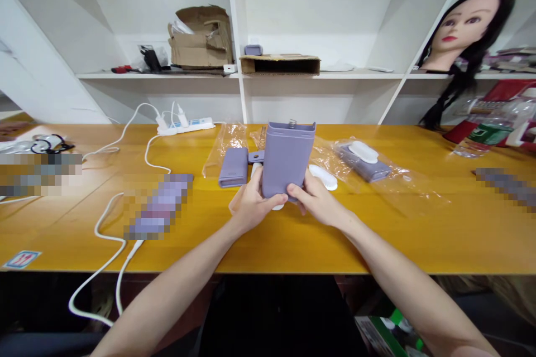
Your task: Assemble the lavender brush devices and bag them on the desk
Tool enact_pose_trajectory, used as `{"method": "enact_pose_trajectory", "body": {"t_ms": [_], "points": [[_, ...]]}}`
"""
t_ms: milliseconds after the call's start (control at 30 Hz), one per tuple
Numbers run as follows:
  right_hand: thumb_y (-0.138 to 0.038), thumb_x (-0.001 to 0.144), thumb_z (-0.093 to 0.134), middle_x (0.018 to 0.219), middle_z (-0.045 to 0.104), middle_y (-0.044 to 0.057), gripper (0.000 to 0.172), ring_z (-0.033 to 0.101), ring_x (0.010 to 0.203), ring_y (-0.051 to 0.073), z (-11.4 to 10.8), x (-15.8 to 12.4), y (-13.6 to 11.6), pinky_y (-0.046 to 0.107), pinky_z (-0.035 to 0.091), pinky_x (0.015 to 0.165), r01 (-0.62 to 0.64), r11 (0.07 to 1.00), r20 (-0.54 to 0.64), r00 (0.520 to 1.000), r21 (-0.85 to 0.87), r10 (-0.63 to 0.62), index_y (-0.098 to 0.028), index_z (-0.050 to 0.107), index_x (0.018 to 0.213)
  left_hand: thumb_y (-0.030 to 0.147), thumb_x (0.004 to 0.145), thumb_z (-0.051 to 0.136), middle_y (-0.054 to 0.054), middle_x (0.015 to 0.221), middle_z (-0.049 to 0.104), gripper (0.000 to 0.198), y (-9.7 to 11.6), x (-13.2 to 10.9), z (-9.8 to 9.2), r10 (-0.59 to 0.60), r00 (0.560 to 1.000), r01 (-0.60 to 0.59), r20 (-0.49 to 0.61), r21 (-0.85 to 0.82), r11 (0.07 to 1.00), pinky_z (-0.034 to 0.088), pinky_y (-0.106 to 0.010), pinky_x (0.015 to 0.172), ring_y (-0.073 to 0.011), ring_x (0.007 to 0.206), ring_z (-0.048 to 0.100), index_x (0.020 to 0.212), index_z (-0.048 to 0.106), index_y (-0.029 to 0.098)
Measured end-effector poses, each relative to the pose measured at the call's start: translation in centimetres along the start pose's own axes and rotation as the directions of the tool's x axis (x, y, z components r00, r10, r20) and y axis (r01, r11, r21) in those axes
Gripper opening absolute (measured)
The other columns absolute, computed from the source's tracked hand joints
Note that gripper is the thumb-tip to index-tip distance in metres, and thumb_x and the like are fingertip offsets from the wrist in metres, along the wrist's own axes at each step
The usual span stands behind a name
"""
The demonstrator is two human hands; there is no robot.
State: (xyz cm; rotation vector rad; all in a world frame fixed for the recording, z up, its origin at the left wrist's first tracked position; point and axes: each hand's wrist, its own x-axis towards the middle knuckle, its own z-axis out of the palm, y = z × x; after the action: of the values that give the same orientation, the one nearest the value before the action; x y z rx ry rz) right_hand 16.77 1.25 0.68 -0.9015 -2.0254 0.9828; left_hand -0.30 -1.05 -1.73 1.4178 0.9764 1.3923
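A purple plastic case [288, 159] stands almost upright above the table, gripped near its lower end by both hands. My left hand [253, 201] is closed around the lower left corner, thumb across the front. On the lower right, my right hand [318, 199] grips it the same way. A metal coil spring [292, 123] shows at the top edge. Behind my left hand lie a similar purple case [234, 167] and a small purple piece [256, 157]. White oval parts lie nearby: one [324, 177] beyond my right hand, another [363, 152] atop a purple case [377, 170].
Clear plastic bags [412, 187] lie around the parts. To the left are a blurred phone-like device [161, 206] on a white cable [119, 268] and a power strip [190, 125]. White shelves behind hold cardboard boxes [201, 39] and a mannequin head [463, 28]. A bottle [481, 136] lies right.
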Motion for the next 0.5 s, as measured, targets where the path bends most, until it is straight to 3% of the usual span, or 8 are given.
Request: {"method": "enact_pose_trajectory", "body": {"t_ms": [133,233,400,500], "points": [[-0.052,0.089,0.047,0.066,0.058,-0.001,0.035,0.050,0.051,0.012,0.3,0.0,0.3,0.026,0.041,0.049,0.030,1.000,-0.031,0.999,0.006,-0.030,-0.019,0.044,0.103,0.025,0.065,0.073,0.002,0.082,0.056,0.045,0.3,-0.3,0.4,-0.006,1.000,0.004,-0.025,-0.072,0.997,0.051,-0.028,0.064,-0.0141,0.072,0.059,0.102,0.047,0.022],[-0.052,0.089,0.047,0.066,0.057,-0.002,0.035,0.047,0.045,0.011,0.5,0.0,0.6,0.024,0.038,0.043,0.014,1.000,-0.028,1.000,0.022,-0.014,-0.020,0.043,0.103,0.023,0.064,0.073,0.003,0.081,0.055,0.044,0.2,-0.1,0.6,-0.014,0.999,0.011,-0.039,-0.072,0.997,0.051,-0.027,0.061,-0.0122,0.065,0.056,0.100,0.047,0.021],[-0.052,0.090,0.047,0.067,0.050,-0.005,0.033,0.046,0.041,0.009,0.5,0.2,1.1,0.023,0.040,0.039,0.047,0.993,-0.011,0.999,0.105,-0.046,-0.023,0.039,0.104,0.025,0.064,0.072,0.000,0.093,0.057,0.051,0.1,0.2,0.3,0.093,0.995,-0.090,-0.045,0.062,0.994,0.049,-0.029,0.076,-0.0168,0.087,0.059,0.107,0.045,0.021],[-0.052,0.091,0.046,0.071,0.051,-0.004,0.032,0.046,0.044,0.009,0.6,0.3,1.3,0.024,0.041,0.041,0.039,0.996,0.003,0.999,0.082,-0.039,-0.023,0.039,0.102,0.030,0.068,0.068,-0.001,0.095,0.057,0.051,0.4,0.0,0.1,0.053,0.998,-0.046,-0.030,0.193,0.980,0.049,-0.030,0.075,-0.0166,0.085,0.058,0.111,0.042,0.021]]}}
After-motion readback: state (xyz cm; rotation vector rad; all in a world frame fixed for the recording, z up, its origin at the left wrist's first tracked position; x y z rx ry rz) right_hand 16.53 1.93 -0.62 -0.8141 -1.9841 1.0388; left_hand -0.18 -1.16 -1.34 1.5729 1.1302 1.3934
